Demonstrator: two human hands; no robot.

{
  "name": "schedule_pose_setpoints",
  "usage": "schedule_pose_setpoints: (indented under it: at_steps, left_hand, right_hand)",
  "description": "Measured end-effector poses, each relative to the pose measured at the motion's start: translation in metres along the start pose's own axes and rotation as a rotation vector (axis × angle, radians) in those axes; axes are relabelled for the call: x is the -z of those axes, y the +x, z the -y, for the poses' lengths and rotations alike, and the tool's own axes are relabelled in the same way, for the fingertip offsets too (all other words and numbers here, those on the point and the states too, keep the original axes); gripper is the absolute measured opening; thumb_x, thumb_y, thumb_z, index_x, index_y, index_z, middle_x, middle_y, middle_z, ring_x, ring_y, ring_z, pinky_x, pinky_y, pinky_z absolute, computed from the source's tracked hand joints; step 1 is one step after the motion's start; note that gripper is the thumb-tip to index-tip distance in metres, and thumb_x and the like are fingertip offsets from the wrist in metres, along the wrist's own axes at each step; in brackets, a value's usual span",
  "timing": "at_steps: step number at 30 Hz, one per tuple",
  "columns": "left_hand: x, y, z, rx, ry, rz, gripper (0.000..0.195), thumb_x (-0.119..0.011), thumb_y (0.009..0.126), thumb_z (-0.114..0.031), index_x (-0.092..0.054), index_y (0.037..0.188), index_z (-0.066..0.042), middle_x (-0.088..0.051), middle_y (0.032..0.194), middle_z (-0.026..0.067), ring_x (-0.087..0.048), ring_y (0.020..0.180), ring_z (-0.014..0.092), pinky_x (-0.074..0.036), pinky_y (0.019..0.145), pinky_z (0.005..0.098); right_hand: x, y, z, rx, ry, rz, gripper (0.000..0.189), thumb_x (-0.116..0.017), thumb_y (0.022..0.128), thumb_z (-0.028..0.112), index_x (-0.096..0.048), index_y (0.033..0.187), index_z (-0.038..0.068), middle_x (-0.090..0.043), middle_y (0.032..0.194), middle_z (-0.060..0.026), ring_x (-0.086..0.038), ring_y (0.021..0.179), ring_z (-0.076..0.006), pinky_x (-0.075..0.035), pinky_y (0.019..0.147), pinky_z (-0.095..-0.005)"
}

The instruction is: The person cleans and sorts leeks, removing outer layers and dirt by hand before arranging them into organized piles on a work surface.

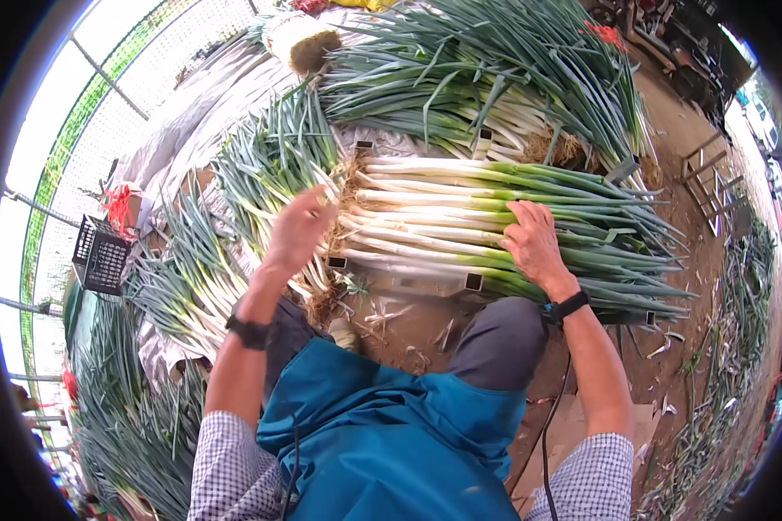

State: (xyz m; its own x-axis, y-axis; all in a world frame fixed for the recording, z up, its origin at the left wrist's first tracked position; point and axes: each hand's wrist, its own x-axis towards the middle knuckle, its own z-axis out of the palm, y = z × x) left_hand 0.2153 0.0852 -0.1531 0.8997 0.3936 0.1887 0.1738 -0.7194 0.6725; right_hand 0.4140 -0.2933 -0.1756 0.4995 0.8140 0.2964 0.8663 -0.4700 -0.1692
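Observation:
A layer of long green onions (430, 203) lies side by side across a low metal frame (423, 277) before me, roots at the left and green leaves at the right. My right hand (532, 244) rests on top of them where white turns to green, fingers and thumb apart. Over the root ends (333, 228) at the left is my left hand (302, 228), blurred, its fingers bent; whether it holds anything is unclear. Just left of that hand, a pile of loose green onions (274, 163) lies with its roots toward the frame.
Larger heaps of green onions lie beyond the frame (456, 71) and at the lower left (130, 417). A black plastic crate (101, 254) with red ties (118, 207) stands at the left. A metal stool frame (707, 182) is at the right, near leaf scraps (733, 312) on the dirt floor.

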Motion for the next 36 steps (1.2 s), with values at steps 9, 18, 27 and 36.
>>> schedule_pose_setpoints:
  at_steps: [9, 18, 27, 36]
  left_hand:
    - [-0.065, 0.045, 0.022, -0.318, 0.280, 0.336, 0.021, -0.058, 0.093, -0.023, -0.065, 0.093, -0.003, -0.062, 0.090, 0.0158, -0.062, 0.091, 0.035, -0.050, 0.083, 0.0446]
    - [0.093, -0.043, 0.027, 0.089, 0.178, -0.301, 0.015, -0.060, 0.095, -0.012, -0.063, 0.091, 0.002, -0.061, 0.082, 0.0104, -0.057, 0.067, 0.015, -0.048, 0.060, 0.0323]
    - [-0.019, 0.016, -0.049, -0.032, 0.159, 0.210, 0.039, -0.060, 0.092, -0.026, -0.061, 0.124, -0.004, -0.068, 0.092, 0.0238, -0.067, 0.087, 0.036, -0.052, 0.079, 0.0419]
    - [-0.068, 0.049, -0.006, -0.091, 0.123, 0.537, 0.025, -0.065, 0.086, -0.027, -0.067, 0.088, -0.002, -0.064, 0.085, 0.0183, -0.062, 0.084, 0.037, -0.049, 0.075, 0.0452]
  right_hand:
    - [-0.012, 0.000, -0.001, -0.062, 0.108, -0.072, 0.015, -0.073, 0.079, 0.018, -0.069, 0.083, 0.005, -0.058, 0.134, -0.0123, -0.045, 0.133, -0.0305, -0.028, 0.115, -0.0483]
    - [-0.013, -0.006, -0.008, -0.108, 0.174, -0.073, 0.013, -0.075, 0.078, 0.014, -0.068, 0.084, 0.005, -0.058, 0.134, -0.0113, -0.045, 0.134, -0.0307, -0.027, 0.116, -0.0480]
    - [-0.015, -0.015, -0.003, -0.052, 0.114, -0.179, 0.013, -0.076, 0.076, 0.012, -0.067, 0.081, 0.004, -0.060, 0.129, -0.0119, -0.049, 0.130, -0.0306, -0.031, 0.115, -0.0475]
    - [-0.010, -0.011, -0.005, -0.054, 0.169, -0.179, 0.015, -0.077, 0.074, 0.010, -0.066, 0.083, 0.004, -0.061, 0.125, -0.0112, -0.050, 0.128, -0.0308, -0.032, 0.114, -0.0475]
